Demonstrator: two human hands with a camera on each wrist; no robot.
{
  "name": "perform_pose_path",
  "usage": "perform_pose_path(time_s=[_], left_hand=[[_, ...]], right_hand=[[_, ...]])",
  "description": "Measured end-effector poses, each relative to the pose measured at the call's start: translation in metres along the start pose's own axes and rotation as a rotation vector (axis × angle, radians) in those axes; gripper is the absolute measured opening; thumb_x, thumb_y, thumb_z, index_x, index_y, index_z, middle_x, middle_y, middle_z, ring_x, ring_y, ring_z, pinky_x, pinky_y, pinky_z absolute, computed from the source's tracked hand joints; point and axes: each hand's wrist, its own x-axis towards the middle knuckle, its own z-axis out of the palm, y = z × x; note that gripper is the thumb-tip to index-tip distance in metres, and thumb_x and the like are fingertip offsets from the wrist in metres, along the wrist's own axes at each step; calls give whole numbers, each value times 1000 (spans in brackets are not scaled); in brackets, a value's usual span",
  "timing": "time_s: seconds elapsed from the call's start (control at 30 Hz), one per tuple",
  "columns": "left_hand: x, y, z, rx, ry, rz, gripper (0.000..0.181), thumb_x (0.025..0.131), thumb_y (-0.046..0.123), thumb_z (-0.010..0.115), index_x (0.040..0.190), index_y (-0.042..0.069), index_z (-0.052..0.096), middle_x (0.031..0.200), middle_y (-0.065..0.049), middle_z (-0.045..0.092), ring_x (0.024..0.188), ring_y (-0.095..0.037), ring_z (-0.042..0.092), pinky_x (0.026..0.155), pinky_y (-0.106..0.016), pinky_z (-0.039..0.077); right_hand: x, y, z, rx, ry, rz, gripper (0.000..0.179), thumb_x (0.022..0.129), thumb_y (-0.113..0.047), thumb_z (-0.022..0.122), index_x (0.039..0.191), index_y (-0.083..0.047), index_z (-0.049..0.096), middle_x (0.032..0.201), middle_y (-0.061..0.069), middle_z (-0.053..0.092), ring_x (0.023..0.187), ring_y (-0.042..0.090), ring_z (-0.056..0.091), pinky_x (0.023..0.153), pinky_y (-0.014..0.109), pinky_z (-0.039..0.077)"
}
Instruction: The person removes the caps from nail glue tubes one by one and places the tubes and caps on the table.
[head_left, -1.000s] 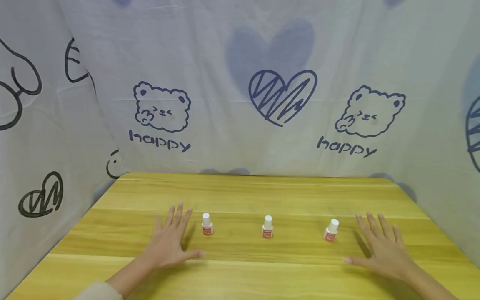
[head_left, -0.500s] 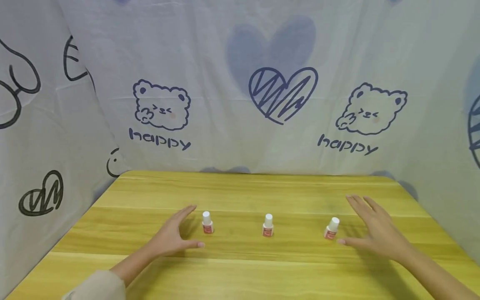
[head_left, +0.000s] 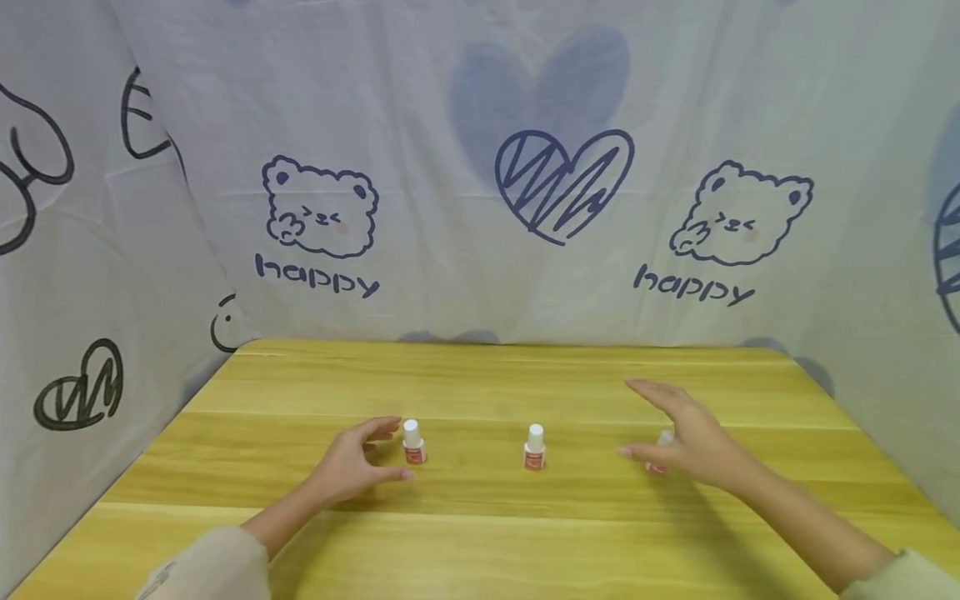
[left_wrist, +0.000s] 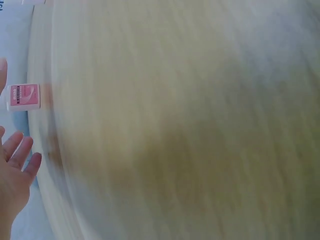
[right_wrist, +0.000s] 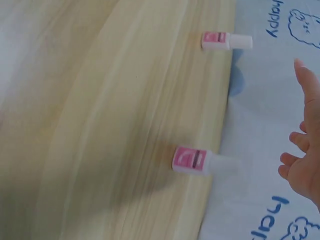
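Note:
Three small white bottles with pink-red labels and white caps stand upright in a row on the wooden table (head_left: 480, 542). Beside the left bottle (head_left: 414, 454) is my left hand (head_left: 348, 462), fingers bent and thumb apart, holding nothing; this bottle appears also in the left wrist view (left_wrist: 24, 97). The middle bottle (head_left: 534, 458) stands apart from both hands. My right hand (head_left: 693, 437) hovers in front of the right bottle (head_left: 657, 468) and hides much of it, fingers and thumb spread. In the right wrist view, two bottles stand apart from that hand (right_wrist: 305, 150).
A pale cloth (head_left: 450, 292) printed with hearts, bears and the word "happy" hangs behind the table's far edge. More printed cloth (head_left: 90, 275) covers the left side, and the right side too.
My right hand has moved left, from beside the right bottle to in front of it. My left hand has turned, its fingers bending in towards the left bottle. The bottles have stayed put.

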Motion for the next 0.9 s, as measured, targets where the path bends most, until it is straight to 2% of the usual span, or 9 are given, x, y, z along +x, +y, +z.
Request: perform_pose_path(time_s=[0.07, 0.13, 0.23, 0.3, 0.5, 0.8, 0.9], left_hand=[[1, -2, 1, -31, -3, -4, 74, 67, 29, 83, 127, -1, 51, 124, -21, 58, 110, -36, 57, 90, -43, 50], [2, -3, 3, -58, -7, -8, 72, 67, 28, 83, 125, -1, 53, 123, -21, 59, 109, -35, 58, 89, -40, 51], [3, -2, 4, -86, -10, -28, 69, 67, 26, 83, 124, -2, 54, 122, -20, 60, 108, -34, 59, 88, -38, 52], [4, -1, 4, -102, -9, -35, 67, 68, 24, 82, 122, -4, 54, 120, -21, 60, 108, -34, 59, 88, -37, 52], [9, 3, 4, -130, 3, -33, 59, 70, 19, 81, 118, -5, 57, 116, -21, 63, 105, -32, 61, 84, -35, 54], [11, -1, 10, -146, 12, 8, 44, 72, 13, 79, 109, -7, 62, 103, -20, 68, 92, -28, 66, 78, -28, 55], [11, -2, 11, -156, 18, 3, 40, 73, 12, 78, 105, -7, 64, 101, -20, 69, 89, -27, 67, 76, -26, 55]], right_hand=[[4, -5, 7, 48, -17, 30, 80, 73, -31, 78, 136, 1, 42, 135, 30, 43, 82, 34, 64, 64, 32, 56], [8, -9, 14, 68, -22, 37, 76, 74, -31, 78, 135, 0, 44, 134, 29, 46, 81, 34, 65, 62, 32, 56], [14, -15, 21, 19, 6, -2, 71, 73, -33, 78, 130, 0, 50, 129, 25, 53, 111, 41, 55, 86, 45, 52], [18, -19, 24, 10, 18, -24, 69, 73, -31, 78, 128, 1, 52, 127, 23, 56, 115, 43, 53, 95, 55, 43], [29, -32, 35, 59, 24, -10, 61, 73, -24, 78, 123, 3, 55, 123, 23, 59, 112, 42, 55, 93, 53, 45], [44, -54, 69, 233, -49, -22, 51, 77, -19, 76, 119, 4, 58, 121, 19, 61, 114, 37, 55, 96, 48, 44], [49, -62, 76, 277, -60, -37, 49, 78, -19, 75, 118, 4, 59, 120, 19, 62, 113, 35, 56, 96, 47, 45]])
